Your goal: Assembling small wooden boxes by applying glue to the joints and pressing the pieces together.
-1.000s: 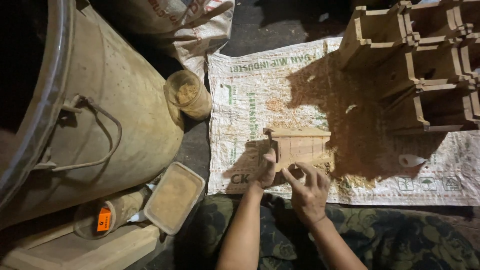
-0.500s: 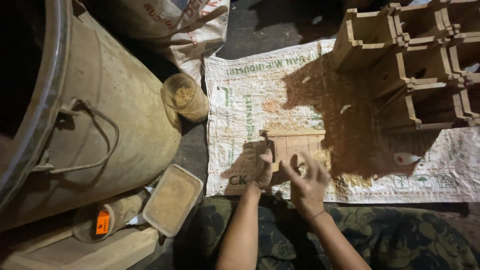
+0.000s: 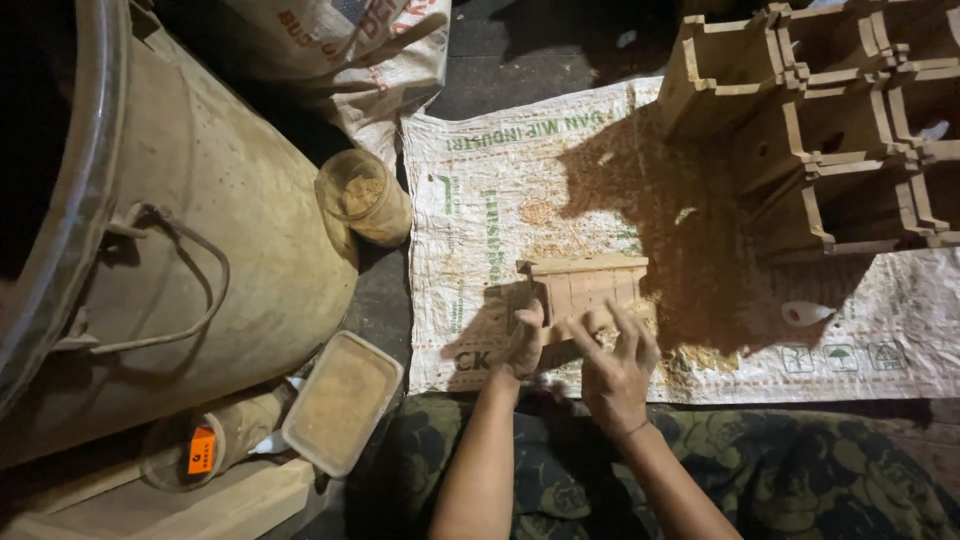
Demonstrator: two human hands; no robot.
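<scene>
Head view, left hand: the left hand (image 3: 522, 345) is curled against the left end of a small wooden box (image 3: 588, 290), fingers closed on its edge, which seems to steady it on the mat.
Head view, right hand: the right hand (image 3: 618, 362) rests at the box's near side with its fingers spread and only loosely bent; fingertips touch or nearly touch the wood, and I cannot tell whether it holds anything.
Wooden box: lies directly ahead of both hands, flat on the woven sack mat (image 3: 480, 230), slatted face up, loose sawdust (image 3: 690, 350) scattered just right of it.
Why so placed: the mat probably catches shavings under the work.
Beyond the hands: a stack of wooden boxes (image 3: 830, 130) stands well ahead and to the right.
Left of the hands: a large metal drum (image 3: 200, 240) with a wire handle; a clear jar (image 3: 365, 197) of sawdust leans beside it; a flat plastic tub (image 3: 342, 400) of the same lies nearer.
Below the wrists: patterned cloth (image 3: 800, 480) over the person's lap.
</scene>
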